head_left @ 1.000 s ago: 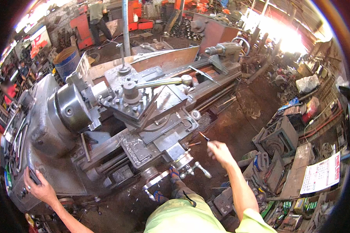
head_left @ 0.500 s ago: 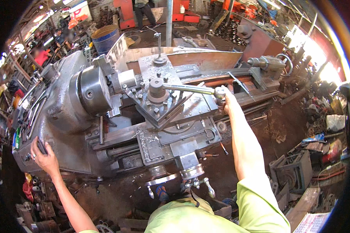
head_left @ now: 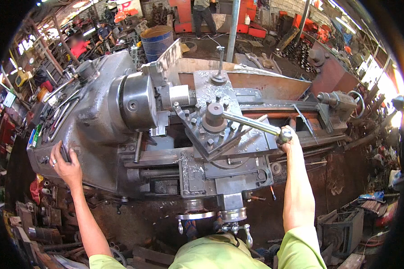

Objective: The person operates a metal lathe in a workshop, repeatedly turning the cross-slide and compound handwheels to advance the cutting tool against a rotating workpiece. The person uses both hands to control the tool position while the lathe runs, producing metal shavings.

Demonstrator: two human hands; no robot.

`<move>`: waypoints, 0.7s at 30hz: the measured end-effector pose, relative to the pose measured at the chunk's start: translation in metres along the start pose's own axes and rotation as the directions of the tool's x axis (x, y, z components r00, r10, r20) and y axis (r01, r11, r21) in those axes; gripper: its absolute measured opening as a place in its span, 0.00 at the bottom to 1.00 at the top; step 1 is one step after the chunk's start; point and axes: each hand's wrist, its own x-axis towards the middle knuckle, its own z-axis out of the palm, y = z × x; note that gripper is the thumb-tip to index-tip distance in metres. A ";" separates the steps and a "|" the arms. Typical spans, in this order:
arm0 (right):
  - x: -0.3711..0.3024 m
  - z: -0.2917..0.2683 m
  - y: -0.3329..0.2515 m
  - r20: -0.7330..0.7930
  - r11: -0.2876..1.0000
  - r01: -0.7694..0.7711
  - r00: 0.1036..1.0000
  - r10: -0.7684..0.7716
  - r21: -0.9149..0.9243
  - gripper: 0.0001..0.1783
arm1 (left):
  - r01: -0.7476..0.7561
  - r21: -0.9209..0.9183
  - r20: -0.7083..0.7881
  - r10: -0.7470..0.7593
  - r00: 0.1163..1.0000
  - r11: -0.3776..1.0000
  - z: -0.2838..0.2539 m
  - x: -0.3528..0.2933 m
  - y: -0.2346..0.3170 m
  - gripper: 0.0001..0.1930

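Note:
A grey metal lathe lies before me. My right hand is closed round the ball end of a long tool post handle, which runs to the round hub of the square tool post. Bolts stand along the tool post's edges. My left hand is at the front of the headstock, its fingers curled about a dark lever that they partly hide. A bright, ridged cylindrical workpiece sticks out of the chuck, close to the tool post.
Metal chips lie on the cross slide. Two handwheels jut out near my body. The tailstock stands at the right end of the bed. Tools lie on the headstock. A blue drum and other people are behind; scrap parts line both sides.
My view has turned, so the lathe sits further right and more level in the picture. Both hands stay where they were, on the tool post handle and the headstock lever.

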 end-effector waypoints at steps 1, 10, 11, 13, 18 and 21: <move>0.000 -0.002 0.000 -0.038 0.999 0.009 0.999 -0.010 -0.039 0.13 | -0.001 -0.001 -0.004 0.001 1.000 1.000 -0.001 0.000 0.001 0.21; 0.005 -0.011 0.005 0.001 0.996 0.025 1.000 -0.025 -0.089 0.21 | 0.012 -0.022 0.005 -0.012 1.000 1.000 -0.004 0.001 0.004 0.21; -0.001 -0.013 0.005 -0.019 0.991 0.060 0.998 -0.063 -0.117 0.24 | 0.011 -0.029 0.005 -0.011 1.000 1.000 -0.004 0.001 0.004 0.21; -0.024 -0.023 0.006 -0.045 0.979 0.125 0.990 -0.134 -0.163 0.28 | 0.009 -0.044 0.000 -0.009 1.000 0.999 -0.004 0.002 0.004 0.21; -0.124 -0.063 0.019 0.004 0.761 0.304 0.930 -0.368 -0.573 0.27 | -0.003 -0.065 -0.017 0.002 1.000 0.998 -0.003 0.002 0.001 0.21; -0.201 -0.089 0.048 0.150 0.565 0.306 0.940 -0.306 -0.766 0.20 | -0.019 -0.029 -0.033 0.018 0.999 0.999 0.001 -0.002 -0.008 0.20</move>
